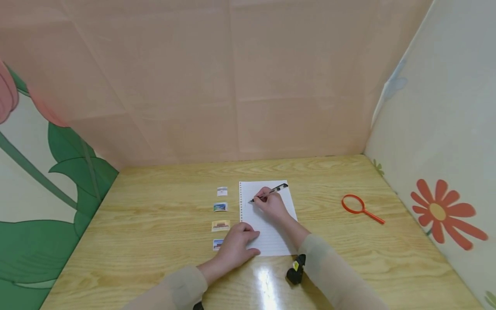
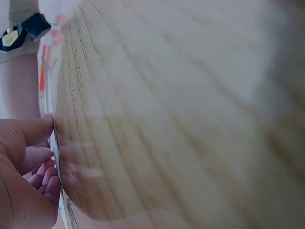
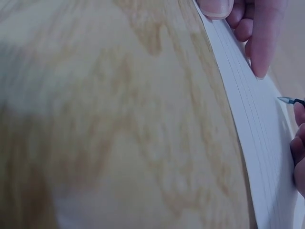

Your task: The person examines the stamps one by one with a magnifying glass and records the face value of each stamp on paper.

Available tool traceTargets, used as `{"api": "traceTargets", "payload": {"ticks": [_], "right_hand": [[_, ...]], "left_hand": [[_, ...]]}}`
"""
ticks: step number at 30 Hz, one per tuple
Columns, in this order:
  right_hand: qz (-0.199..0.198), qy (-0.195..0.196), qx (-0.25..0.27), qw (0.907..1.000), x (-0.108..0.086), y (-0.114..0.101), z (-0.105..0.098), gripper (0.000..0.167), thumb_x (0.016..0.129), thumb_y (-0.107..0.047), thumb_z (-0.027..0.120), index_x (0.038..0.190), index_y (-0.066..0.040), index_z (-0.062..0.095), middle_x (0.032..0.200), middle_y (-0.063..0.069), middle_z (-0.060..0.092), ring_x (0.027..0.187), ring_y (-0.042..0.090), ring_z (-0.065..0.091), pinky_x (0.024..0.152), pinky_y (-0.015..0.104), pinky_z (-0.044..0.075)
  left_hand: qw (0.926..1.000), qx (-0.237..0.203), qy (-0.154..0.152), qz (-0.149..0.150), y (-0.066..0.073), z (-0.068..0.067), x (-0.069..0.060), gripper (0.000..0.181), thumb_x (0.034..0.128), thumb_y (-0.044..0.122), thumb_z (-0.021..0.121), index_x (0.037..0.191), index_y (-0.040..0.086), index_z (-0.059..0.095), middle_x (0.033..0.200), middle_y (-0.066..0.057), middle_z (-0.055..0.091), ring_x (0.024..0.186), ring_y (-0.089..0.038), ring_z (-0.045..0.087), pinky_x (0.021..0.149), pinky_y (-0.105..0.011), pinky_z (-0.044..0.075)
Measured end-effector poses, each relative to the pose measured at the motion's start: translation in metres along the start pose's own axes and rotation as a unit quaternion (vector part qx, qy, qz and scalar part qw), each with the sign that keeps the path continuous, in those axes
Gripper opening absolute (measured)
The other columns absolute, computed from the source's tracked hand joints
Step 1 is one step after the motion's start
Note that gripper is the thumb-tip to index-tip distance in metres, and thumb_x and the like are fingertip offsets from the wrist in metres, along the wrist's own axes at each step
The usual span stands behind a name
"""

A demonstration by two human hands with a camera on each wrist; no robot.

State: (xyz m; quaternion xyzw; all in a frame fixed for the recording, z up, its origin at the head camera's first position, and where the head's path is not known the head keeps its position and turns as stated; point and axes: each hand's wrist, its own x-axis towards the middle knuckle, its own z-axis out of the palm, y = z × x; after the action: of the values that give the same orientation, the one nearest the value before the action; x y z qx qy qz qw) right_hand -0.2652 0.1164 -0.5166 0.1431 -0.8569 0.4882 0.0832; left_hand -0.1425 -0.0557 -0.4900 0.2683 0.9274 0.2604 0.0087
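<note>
A sheet of lined paper [image 1: 271,241] with punched holes down its left side lies on the wooden table. My right hand [image 1: 273,206] pinches a pen [image 1: 280,188] with a dark cap end, its tip down at the upper left of the sheet, beside faint marks. In the right wrist view the pen tip [image 3: 286,100] points at the paper. My left hand [image 1: 235,246] rests on the sheet's lower left edge, thumb and index finger apart. Part of a small picture card [image 1: 218,244] is hidden beside that hand.
More small picture cards, a yellowish one [image 1: 221,225], a blue-green one [image 1: 220,206] and a pale one [image 1: 222,191], form a column left of the paper. A red magnifying glass [image 1: 363,210] lies at the right. Printed fabric walls stand behind and beside the table [image 1: 155,206].
</note>
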Motion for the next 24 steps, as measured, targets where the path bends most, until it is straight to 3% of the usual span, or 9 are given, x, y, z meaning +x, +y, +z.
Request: {"api": "traceTargets", "payload": {"ticks": [9, 17, 24], "right_hand": [[0.006, 0.005, 0.008, 0.9999, 0.0, 0.0013, -0.0022, 0.006, 0.083, -0.004, 0.067, 0.081, -0.008, 0.063, 0.072, -0.005, 0.057, 0.064, 0.007, 0.049, 0.055, 0.018, 0.039], [0.02, -0.016, 0.021, 0.9995, -0.0021, 0.0003, -0.0039, 0.002, 0.08, -0.006, 0.062, 0.078, -0.006, 0.061, 0.067, -0.004, 0.056, 0.059, 0.008, 0.047, 0.052, 0.018, 0.035], [-0.001, -0.028, 0.038, 0.9989, -0.003, 0.0019, -0.0018, 0.008, 0.081, -0.002, 0.065, 0.077, -0.009, 0.064, 0.072, -0.005, 0.06, 0.063, 0.007, 0.051, 0.056, 0.019, 0.04]], "left_hand": [[1.0, -0.001, -0.003, -0.007, -0.0014, 0.0017, 0.0005, 0.048, 0.0822, 0.028, 0.082, 0.123, 0.006, 0.07, 0.111, -0.002, 0.058, 0.101, -0.016, 0.052, 0.093, -0.032, 0.044], [1.0, 0.0, 0.002, 0.0, -0.0018, 0.0012, -0.0003, 0.048, 0.082, 0.028, 0.082, 0.123, 0.006, 0.07, 0.111, -0.002, 0.058, 0.101, -0.016, 0.052, 0.093, -0.032, 0.044], [0.9998, 0.007, 0.011, 0.017, -0.0012, 0.0006, -0.0011, 0.046, 0.0806, 0.025, 0.083, 0.12, 0.005, 0.071, 0.109, -0.003, 0.059, 0.099, -0.018, 0.053, 0.092, -0.033, 0.045]]}}
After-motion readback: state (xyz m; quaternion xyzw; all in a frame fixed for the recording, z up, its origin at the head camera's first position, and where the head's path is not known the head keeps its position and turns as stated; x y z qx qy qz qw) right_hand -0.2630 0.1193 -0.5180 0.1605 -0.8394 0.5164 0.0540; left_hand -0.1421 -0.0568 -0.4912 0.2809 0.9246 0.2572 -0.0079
